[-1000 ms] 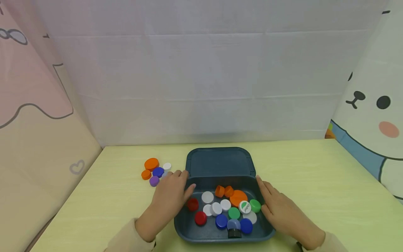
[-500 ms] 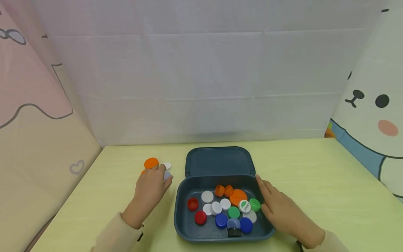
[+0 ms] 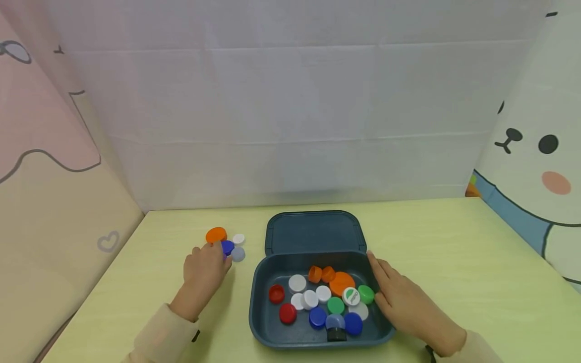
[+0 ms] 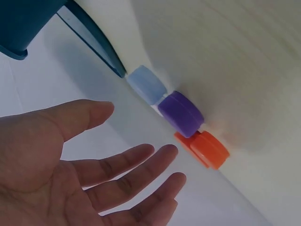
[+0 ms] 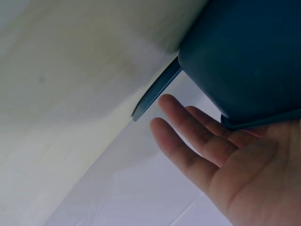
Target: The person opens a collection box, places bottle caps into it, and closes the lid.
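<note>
My left hand (image 3: 202, 272) hovers beside a small pile of bottle caps on the left, fingers loosely spread and holding nothing. In the left wrist view, a light blue cap (image 4: 146, 84), a purple cap (image 4: 181, 114) and an orange cap (image 4: 210, 149) lie just beyond its fingertips. The head view also has a dark blue cap (image 3: 227, 247), a white cap (image 3: 238, 239) and a big orange cap (image 3: 216, 235) there. With straight fingers, my right hand (image 3: 401, 297) rests along the right rim of a dark blue box (image 3: 272, 339). Several red, white, orange, green and blue caps lie inside it.
Right behind the box lies its dark blue lid (image 3: 315, 232) on the pale yellow table (image 3: 431, 242). A white cloth (image 3: 290, 126) hangs at the back of the table, with printed cloths on both sides.
My left hand has left the box's left rim and moved left to the loose caps, then slightly back toward me. My right hand stays at the box.
</note>
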A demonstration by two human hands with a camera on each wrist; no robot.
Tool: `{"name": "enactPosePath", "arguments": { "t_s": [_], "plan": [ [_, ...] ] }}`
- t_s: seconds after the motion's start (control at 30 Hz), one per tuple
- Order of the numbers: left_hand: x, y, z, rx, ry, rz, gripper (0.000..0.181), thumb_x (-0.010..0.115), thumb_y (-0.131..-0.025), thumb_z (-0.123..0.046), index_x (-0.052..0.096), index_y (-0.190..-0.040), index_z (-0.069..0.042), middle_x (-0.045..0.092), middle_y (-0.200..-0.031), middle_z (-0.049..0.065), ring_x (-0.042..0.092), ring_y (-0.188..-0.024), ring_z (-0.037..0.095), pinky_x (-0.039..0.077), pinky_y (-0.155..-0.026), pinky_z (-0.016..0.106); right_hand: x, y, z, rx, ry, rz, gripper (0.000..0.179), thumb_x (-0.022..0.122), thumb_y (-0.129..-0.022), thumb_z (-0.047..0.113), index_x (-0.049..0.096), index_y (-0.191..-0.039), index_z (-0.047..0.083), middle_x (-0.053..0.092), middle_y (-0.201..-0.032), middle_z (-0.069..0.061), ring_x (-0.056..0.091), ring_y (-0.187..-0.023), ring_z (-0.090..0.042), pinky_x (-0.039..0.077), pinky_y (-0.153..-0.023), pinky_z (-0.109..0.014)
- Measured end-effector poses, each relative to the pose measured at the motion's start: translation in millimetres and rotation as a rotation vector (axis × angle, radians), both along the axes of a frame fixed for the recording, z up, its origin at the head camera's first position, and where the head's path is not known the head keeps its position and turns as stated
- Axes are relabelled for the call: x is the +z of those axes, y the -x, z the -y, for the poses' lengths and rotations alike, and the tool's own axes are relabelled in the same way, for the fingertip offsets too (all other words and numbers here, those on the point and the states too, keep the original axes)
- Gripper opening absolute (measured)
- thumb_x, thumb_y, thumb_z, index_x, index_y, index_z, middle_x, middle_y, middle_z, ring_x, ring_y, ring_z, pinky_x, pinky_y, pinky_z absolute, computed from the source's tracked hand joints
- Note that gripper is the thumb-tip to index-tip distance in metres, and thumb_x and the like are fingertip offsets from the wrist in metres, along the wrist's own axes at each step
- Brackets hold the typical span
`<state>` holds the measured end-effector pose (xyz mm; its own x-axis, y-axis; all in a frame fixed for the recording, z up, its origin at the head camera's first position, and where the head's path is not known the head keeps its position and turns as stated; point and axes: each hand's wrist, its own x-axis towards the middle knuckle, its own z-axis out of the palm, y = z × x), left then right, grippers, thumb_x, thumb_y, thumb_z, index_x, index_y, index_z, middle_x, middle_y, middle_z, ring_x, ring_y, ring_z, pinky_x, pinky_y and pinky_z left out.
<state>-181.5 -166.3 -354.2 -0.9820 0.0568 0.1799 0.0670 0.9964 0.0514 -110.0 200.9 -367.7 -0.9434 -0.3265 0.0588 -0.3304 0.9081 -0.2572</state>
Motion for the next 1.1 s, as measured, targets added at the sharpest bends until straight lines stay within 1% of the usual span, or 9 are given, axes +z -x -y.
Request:
{"name": "enactPosePath", "arguments": {
  "t_s": [0.13, 0.33, 0.5, 0.6, 0.9, 1.0, 1.1],
  "plan": [
    [-2.1, 0.6, 3.6, 0.034, 0.013, 0.028, 0.035, 0.066, -0.081, -0.029, 0.057, -0.084, 0.005, 0.059, -0.072, 0.016, 0.049, -0.058, 0.029, 0.043, -0.05, 0.038, -0.3, 0.1, 0, 0.003, -0.001, -0.005, 0.065, 0.05, -0.088, 0.016, 0.019, -0.144, 0.003, 0.041, -0.137, -0.019, 0.051, -0.114, -0.031, 0.045, -0.091, -0.048],
    [-6.8, 4.5, 7.9, 0.05, -0.023, 0.052, 0.029, 0.062, -0.082, -0.025, 0.056, -0.077, 0.003, 0.058, -0.07, 0.015, 0.047, -0.058, 0.029, 0.042, -0.05, 0.038, -0.8, 0.5, 0, 0.007, -0.003, -0.013, 0.065, 0.051, -0.088, 0.016, 0.02, -0.144, 0.003, 0.041, -0.137, -0.019, 0.051, -0.113, -0.031, 0.045, -0.091, -0.048],
    [-11.1, 8.5, 9.8, 0.053, -0.044, 0.071, 0.03, 0.064, -0.081, -0.025, 0.053, -0.072, 0.001, 0.056, -0.066, 0.013, 0.048, -0.057, 0.029, 0.041, -0.05, 0.038, -1.2, 0.7, 0, 0.006, -0.002, -0.014, 0.065, 0.051, -0.088, 0.016, 0.021, -0.144, 0.002, 0.041, -0.137, -0.019, 0.051, -0.113, -0.031, 0.045, -0.091, -0.048],
    [-12.9, 9.9, 10.8, 0.051, -0.032, 0.083, 0.03, 0.065, -0.081, -0.025, 0.054, -0.075, 0.003, 0.056, -0.067, 0.015, 0.048, -0.058, 0.029, 0.042, -0.05, 0.038, -1.5, 0.6, 0, 0.006, 0.002, -0.012, 0.065, 0.051, -0.088, 0.016, 0.021, -0.144, 0.003, 0.041, -0.137, -0.019, 0.051, -0.114, -0.031, 0.045, -0.091, -0.048],
    [-15.0, 13.0, 13.1, 0.064, 0.016, 0.181, 0.034, 0.067, -0.081, -0.027, 0.058, -0.088, 0.005, 0.058, -0.075, 0.016, 0.05, -0.065, 0.03, 0.045, -0.057, 0.04, -2.5, 0.9, 0, 0.008, 0.001, -0.022, 0.065, 0.051, -0.087, 0.015, 0.021, -0.143, 0.002, 0.041, -0.137, -0.019, 0.052, -0.113, -0.031, 0.046, -0.09, -0.048],
    [-15.3, 13.5, 13.6, 0.058, 0.03, 0.192, 0.035, 0.067, -0.081, -0.027, 0.059, -0.089, 0.005, 0.058, -0.076, 0.016, 0.051, -0.066, 0.03, 0.045, -0.057, 0.04, -2.5, 0.7, 0, 0.006, 0.001, -0.021, 0.065, 0.051, -0.087, 0.015, 0.021, -0.144, 0.002, 0.041, -0.137, -0.019, 0.052, -0.112, -0.031, 0.046, -0.09, -0.048],
    [-16.1, 14.0, 14.0, 0.061, 0.017, 0.192, 0.034, 0.067, -0.081, -0.028, 0.059, -0.087, 0.005, 0.058, -0.075, 0.015, 0.05, -0.065, 0.03, 0.045, -0.056, 0.039, -2.1, 0.6, 0, 0.005, 0.004, -0.025, 0.065, 0.05, -0.087, 0.015, 0.022, -0.143, 0.002, 0.042, -0.137, -0.019, 0.053, -0.112, -0.031, 0.046, -0.09, -0.047]
  ]
}}
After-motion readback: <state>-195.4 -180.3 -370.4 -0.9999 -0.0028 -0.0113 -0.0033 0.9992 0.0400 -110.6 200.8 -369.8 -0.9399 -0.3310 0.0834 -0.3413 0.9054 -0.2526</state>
